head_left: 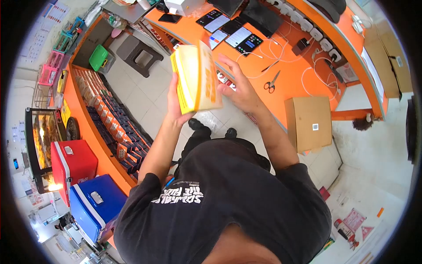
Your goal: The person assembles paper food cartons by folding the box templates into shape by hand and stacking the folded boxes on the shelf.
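A yellow and white carton (187, 79) with orange print on its side is held up in front of my body. My left hand (174, 103) grips its lower left side, thumb along the near face. To the right of the carton, my right hand (241, 90) has its fingers apart. Its fingertips are close to the printed side; whether they touch it I cannot tell. Behind the right hand lies a small dark red and white item (225, 79), partly hidden, at the edge of the orange desk (281, 101).
Several phones (249, 45), charging cables and scissors (272, 82) lie on the desk. A brown cardboard box (307, 121) stands at right. On the left are stacked boxes (116, 132), a red cooler (83, 163) and a blue cooler (105, 202). A dark stool (140, 57) stands on the tiled floor.
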Motion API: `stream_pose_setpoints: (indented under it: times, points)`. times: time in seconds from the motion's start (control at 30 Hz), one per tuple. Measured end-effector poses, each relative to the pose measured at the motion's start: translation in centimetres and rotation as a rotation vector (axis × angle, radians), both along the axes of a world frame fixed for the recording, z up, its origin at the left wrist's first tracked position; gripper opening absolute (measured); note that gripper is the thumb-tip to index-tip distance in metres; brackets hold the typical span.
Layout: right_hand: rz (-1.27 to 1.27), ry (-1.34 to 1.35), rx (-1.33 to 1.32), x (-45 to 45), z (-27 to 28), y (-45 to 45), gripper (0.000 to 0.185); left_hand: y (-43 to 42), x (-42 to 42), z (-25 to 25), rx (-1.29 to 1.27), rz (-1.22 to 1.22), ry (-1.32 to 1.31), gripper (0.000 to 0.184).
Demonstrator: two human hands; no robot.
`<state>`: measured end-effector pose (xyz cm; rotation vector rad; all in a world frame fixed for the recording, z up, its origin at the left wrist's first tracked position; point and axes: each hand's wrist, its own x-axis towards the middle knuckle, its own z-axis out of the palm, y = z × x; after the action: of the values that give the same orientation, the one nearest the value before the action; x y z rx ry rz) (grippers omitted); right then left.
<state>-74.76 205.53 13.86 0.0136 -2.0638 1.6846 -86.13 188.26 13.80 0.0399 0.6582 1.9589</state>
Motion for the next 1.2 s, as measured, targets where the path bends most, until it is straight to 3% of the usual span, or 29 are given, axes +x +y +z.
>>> stream_pose_setpoints:
  times: [0.07,0.17,0.4,0.63,0.8,0.9,0.97,1.07,1.2]
  points:
    - [0.044,0.008,-0.234,-2.6,0.1,-1.4,0.067,-2.0,-1.4,-2.9,-0.094,0.021,0.121,0.061]
    - [0.127,-0.107,0.011,-6.8,0.0,-1.5,0.067,-4.7,-4.0,-5.0,-0.210,0.026,0.220,0.055]
    - [0.207,-0.007,0.075,-17.8,-0.1,-6.3,0.070,-11.4,-12.1,-6.9,-0.249,0.138,0.314,0.054]
    - [0.402,0.016,0.035,-28.0,1.7,-12.1,0.098,-17.7,-19.5,-7.0,-0.186,0.228,0.339,0.056]
    - [0.408,0.003,-0.050,-32.8,1.8,-16.6,0.079,-22.5,-25.0,-7.0,-0.189,0.293,0.341,0.056]
    - [0.401,-0.102,-0.049,-36.0,1.0,-18.6,0.064,-22.8,-26.2,-3.1,-0.177,0.523,0.485,0.062]
    - [0.423,-0.303,-0.118,-38.7,0.0,-20.3,0.057,-23.8,-28.1,-2.2,-0.155,0.493,0.531,0.064]
    - [0.455,-0.613,-0.161,-43.1,-1.2,-22.1,0.064,-25.4,-31.7,-3.6,-0.158,0.400,0.336,0.061]
    - [0.539,-0.780,-0.232,-48.9,-3.4,-24.8,0.063,-26.9,-35.5,-4.2,-0.052,0.334,0.117,0.051]
